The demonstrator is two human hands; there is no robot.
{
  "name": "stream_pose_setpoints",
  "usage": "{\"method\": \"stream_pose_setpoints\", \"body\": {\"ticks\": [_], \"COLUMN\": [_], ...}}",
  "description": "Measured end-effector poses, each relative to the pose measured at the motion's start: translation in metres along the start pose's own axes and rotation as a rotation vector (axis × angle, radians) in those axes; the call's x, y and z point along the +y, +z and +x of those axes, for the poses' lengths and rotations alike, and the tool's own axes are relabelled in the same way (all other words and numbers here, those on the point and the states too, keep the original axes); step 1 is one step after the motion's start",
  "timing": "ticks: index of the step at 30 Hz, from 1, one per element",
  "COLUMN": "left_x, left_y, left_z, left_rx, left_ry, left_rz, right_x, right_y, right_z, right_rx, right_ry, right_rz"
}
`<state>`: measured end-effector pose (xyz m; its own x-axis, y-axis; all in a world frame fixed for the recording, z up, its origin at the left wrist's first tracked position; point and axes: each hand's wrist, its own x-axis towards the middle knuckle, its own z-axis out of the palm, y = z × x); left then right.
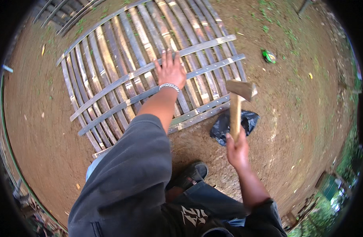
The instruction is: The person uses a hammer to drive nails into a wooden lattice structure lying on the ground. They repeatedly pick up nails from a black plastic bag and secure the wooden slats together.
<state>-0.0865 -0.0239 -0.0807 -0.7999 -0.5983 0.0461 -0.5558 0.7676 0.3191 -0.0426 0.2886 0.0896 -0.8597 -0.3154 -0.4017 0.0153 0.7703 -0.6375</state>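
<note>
A panel of bamboo slats [106, 59] lies flat on the ground, its long strips crossed by several battens. My left hand [171, 72] rests on it near a crossing batten, palm down and fingers stretched out, with a braided bracelet at the wrist. On the right, my right hand [237, 149] grips the wooden handle of a hatchet [236, 114]. The hatchet's broad metal head points up and away from me, above the ground just beyond the panel's right edge. Behind the handle lies a black plastic bag [220, 129], partly hidden by it.
The ground [284, 130] is bare brown earth with sparse grass. A small green packet [269, 56] lies right of the panel. Another slatted panel [63, 15] sits at the far left. My shoe [193, 173] stands close to the near edge.
</note>
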Motion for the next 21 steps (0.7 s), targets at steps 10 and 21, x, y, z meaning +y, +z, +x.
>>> {"method": "stream_pose_setpoints", "body": {"ticks": [10,21], "left_x": [0.151,0.192], "left_y": [-0.048,0.01], "left_z": [-0.127,-0.132], "left_rx": [-0.158,-0.635], "left_ry": [1.024,0.855], "left_rz": [-0.956,-0.043], "right_x": [0.037,0.045], "right_y": [-0.15,-0.155], "right_z": [-0.121,-0.166], "right_rx": [0.362,0.435], "right_ry": [0.266,0.308], "right_rz": [0.403,0.526]}}
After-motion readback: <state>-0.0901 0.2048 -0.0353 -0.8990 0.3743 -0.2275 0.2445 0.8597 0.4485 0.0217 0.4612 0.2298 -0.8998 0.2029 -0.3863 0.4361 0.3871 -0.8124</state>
